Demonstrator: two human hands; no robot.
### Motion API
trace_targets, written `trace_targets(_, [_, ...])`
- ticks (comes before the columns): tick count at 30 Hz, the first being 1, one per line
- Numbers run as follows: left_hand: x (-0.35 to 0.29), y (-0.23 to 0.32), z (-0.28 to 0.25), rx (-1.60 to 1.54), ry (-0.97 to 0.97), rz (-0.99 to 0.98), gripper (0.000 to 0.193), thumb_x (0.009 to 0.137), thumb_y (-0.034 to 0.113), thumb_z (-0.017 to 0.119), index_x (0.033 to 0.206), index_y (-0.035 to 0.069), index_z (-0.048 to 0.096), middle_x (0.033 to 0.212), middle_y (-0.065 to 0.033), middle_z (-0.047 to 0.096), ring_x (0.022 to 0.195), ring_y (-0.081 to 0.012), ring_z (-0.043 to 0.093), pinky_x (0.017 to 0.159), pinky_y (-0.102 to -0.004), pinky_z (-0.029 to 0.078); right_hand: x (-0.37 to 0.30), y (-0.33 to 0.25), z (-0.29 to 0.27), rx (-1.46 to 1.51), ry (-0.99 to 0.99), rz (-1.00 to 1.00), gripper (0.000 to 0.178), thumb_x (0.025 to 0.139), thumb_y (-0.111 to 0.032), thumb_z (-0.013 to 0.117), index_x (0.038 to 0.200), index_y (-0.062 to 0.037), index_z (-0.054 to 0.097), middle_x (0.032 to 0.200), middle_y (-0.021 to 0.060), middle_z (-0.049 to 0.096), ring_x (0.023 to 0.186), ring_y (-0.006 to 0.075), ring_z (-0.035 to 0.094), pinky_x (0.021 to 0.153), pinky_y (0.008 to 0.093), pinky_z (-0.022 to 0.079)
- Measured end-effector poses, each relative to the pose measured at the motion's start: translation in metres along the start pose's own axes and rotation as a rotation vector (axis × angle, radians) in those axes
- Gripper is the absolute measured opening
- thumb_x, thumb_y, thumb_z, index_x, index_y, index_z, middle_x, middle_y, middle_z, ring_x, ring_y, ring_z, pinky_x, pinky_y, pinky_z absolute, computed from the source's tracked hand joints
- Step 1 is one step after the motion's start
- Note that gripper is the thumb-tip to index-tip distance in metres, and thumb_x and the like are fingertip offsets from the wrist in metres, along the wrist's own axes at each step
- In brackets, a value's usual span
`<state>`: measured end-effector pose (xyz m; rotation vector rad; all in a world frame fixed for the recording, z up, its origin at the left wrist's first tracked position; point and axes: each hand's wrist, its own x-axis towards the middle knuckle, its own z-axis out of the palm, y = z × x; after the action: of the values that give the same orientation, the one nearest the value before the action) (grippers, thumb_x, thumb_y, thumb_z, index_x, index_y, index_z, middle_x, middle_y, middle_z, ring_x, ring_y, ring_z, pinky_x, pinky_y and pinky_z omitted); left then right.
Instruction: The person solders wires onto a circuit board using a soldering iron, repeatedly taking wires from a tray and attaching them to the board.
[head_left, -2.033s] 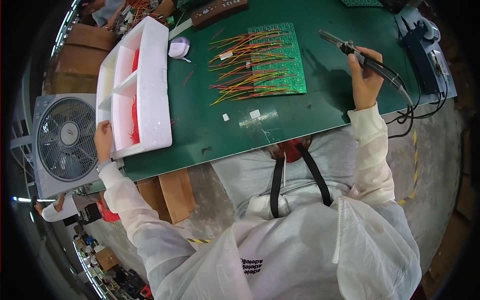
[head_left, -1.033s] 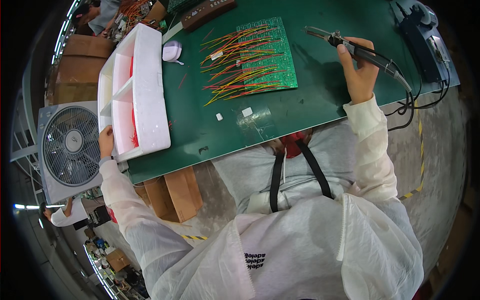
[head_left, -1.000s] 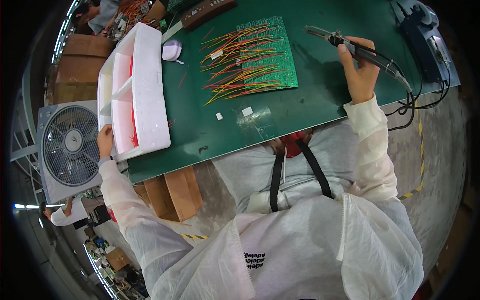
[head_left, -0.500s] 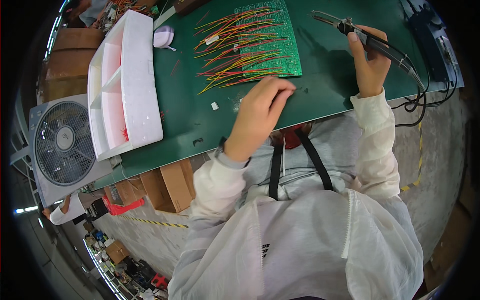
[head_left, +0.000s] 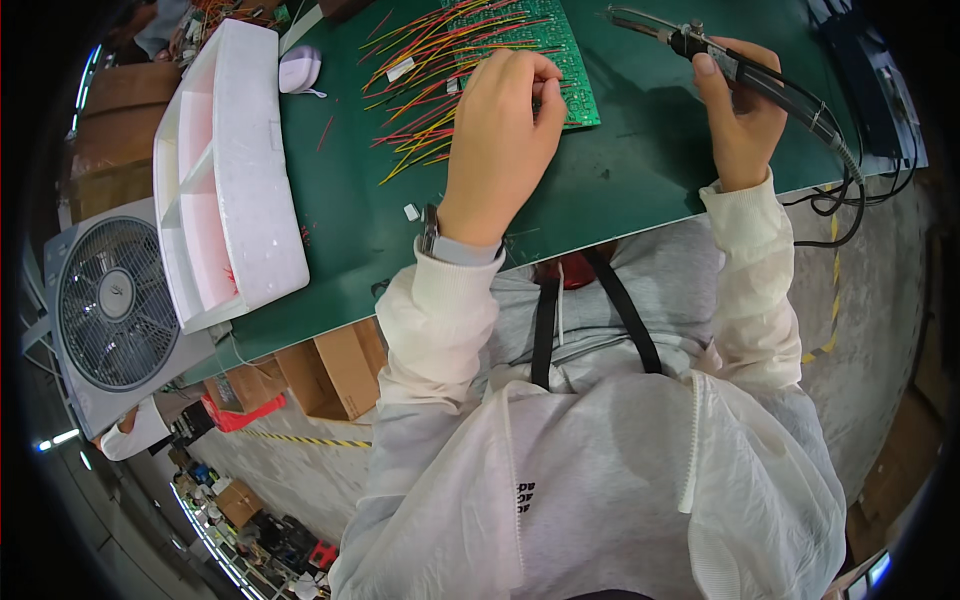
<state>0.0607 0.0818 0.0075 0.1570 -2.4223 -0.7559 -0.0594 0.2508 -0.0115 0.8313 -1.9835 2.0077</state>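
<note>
A green circuit board panel (head_left: 572,70) lies on the green table, with many red and yellow wires (head_left: 415,125) running leftward from it. My left hand (head_left: 505,140) is over the board's near part, thumb and forefinger drawn together at the board. Whatever these fingertips pinch is too small or hidden to make out, and the hand covers some of the wires. In my right hand (head_left: 745,115) is a soldering iron (head_left: 690,42), raised to the right of the board. Its metal tip points left, clear of the board, and a black cable trails from its handle.
A white foam tray with compartments (head_left: 255,170) stands at the left, near a small lilac-white case (head_left: 300,72). One small white block (head_left: 411,212) lies near my left wrist. At the far right sits a blue box-shaped unit (head_left: 870,85) with cables. Beyond the tray is a fan (head_left: 118,300).
My left hand has moved forward from the table's near side onto the board and wires. My right hand still holds the soldering iron up in nearly the same place. The view has shifted slightly.
</note>
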Motion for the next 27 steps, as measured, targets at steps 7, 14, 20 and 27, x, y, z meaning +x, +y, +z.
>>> trace_targets(7, [0.004, -0.018, 0.009, -0.078, 0.009, 0.092, 0.010, 0.069, 0.000, 0.061, 0.078, 0.002, 0.057, 0.071, -0.0040, 0.055, 0.062, -0.0159, 0.051, 0.058, -0.0272, 0.041, -0.005, -0.004, -0.003, 0.090, -0.042, 0.041, 0.021, 0.078, -0.010, 0.064, 0.092, 0.0001, 0.051, 0.069, 0.0042, 0.054, 0.056, 0.0077, 0.049, 0.050, 0.0189, 0.039])
trace_targets(14, [0.003, -0.021, 0.013, -0.084, 0.026, 0.068, 0.011, 0.067, 0.000, 0.063, 0.076, 0.003, 0.059, 0.068, -0.0019, 0.054, 0.056, -0.0121, 0.044, 0.053, -0.0241, 0.038, -0.005, -0.008, -0.005, 0.031, -0.108, 0.068, 0.021, 0.078, -0.011, 0.063, 0.090, 0.0000, 0.050, 0.065, 0.0038, 0.052, 0.053, 0.0076, 0.048, 0.047, 0.0185, 0.037])
trace_targets(20, [0.003, -0.020, 0.013, -0.065, 0.018, 0.052, 0.011, 0.066, 0.000, 0.064, 0.076, 0.003, 0.058, 0.067, -0.0014, 0.054, 0.056, -0.0117, 0.044, 0.053, -0.0237, 0.039, -0.005, -0.007, -0.005, 0.028, -0.146, 0.063, 0.021, 0.077, -0.011, 0.063, 0.091, 0.0001, 0.050, 0.067, 0.0036, 0.052, 0.054, 0.0074, 0.048, 0.048, 0.0183, 0.037])
trace_targets(27, [0.002, -0.019, 0.011, -0.093, -0.005, 0.022, 0.011, 0.068, 0.000, 0.064, 0.077, 0.002, 0.058, 0.068, -0.0017, 0.053, 0.057, -0.0110, 0.044, 0.053, -0.0232, 0.039, -0.006, -0.008, -0.003, 0.007, -0.152, 0.069, 0.023, 0.077, -0.011, 0.065, 0.091, 0.0002, 0.051, 0.068, 0.0033, 0.053, 0.055, 0.0075, 0.049, 0.049, 0.0181, 0.038])
